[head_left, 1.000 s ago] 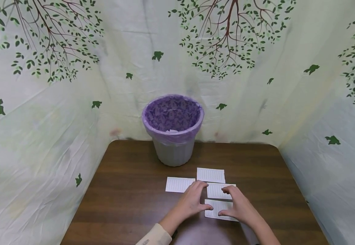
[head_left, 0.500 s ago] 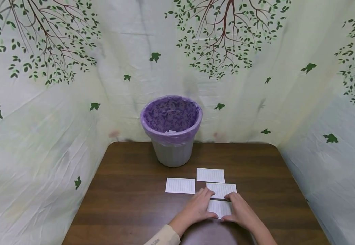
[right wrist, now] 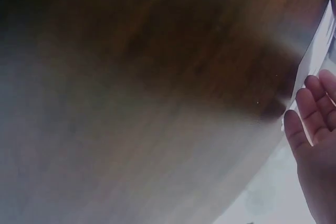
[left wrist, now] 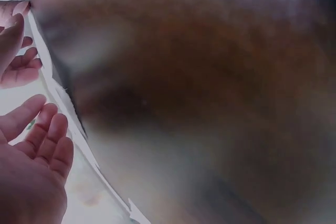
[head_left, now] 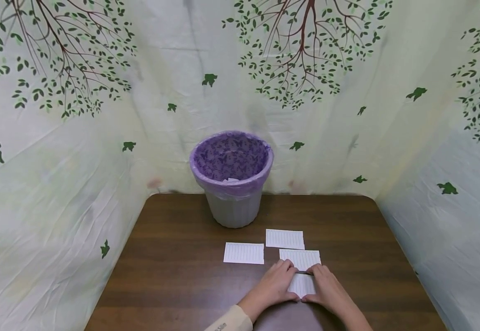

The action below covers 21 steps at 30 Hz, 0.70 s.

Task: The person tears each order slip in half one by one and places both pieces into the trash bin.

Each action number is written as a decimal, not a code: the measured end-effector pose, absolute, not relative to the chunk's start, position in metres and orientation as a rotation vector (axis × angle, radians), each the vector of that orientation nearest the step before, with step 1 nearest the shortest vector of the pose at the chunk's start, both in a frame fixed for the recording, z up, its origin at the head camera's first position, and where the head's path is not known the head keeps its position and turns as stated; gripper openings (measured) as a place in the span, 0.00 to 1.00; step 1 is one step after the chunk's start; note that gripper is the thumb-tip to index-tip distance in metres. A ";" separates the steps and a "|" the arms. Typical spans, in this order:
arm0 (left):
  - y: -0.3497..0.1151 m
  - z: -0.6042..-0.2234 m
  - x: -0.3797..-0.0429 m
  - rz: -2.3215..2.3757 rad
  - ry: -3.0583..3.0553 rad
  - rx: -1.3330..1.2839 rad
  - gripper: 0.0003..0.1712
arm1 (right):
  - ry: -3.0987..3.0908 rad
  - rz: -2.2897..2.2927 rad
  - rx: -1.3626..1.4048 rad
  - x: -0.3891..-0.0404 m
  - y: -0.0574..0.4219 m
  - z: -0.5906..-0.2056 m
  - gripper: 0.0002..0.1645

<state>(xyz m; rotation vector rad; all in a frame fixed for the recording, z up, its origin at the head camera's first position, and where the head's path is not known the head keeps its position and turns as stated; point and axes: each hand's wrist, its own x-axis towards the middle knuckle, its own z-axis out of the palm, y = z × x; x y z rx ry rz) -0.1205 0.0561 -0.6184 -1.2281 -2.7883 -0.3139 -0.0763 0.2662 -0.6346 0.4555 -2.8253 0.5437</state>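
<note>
In the head view, both hands frame the nearest white lined index card (head_left: 302,286), partly covering its two short ends. My left hand (head_left: 274,286) holds the left end, fingers at the far edge and thumb at the near edge. Mirroring it, my right hand (head_left: 330,289) holds the right end. The two thumb tips nearly meet at the card's near edge. Just beyond, a second lined card (head_left: 300,259) lies flat, close to the fingertips. Two more lie farther off: one card (head_left: 284,239) behind it and another card (head_left: 243,253) to the left.
A grey bin (head_left: 233,209) with a purple patterned liner stands at the back of the brown wooden table (head_left: 174,266), white paper pieces inside it. A leaf-printed cloth (head_left: 327,161) hangs close behind and along both sides.
Both hands have come together around the nearest card, the left moving right and the fingers closing in on its edges. The other cards and the bin stay put.
</note>
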 end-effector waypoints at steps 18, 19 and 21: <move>0.060 -0.627 -0.121 -0.245 -2.769 -1.276 0.39 | -2.753 0.547 0.534 -0.078 0.260 -0.638 0.39; 0.061 -0.627 -0.121 -0.248 -2.768 -1.274 0.39 | -2.753 0.550 0.539 -0.077 0.260 -0.638 0.38; 0.061 -0.627 -0.122 -0.253 -2.765 -1.269 0.39 | -2.748 0.565 0.551 -0.078 0.260 -0.639 0.38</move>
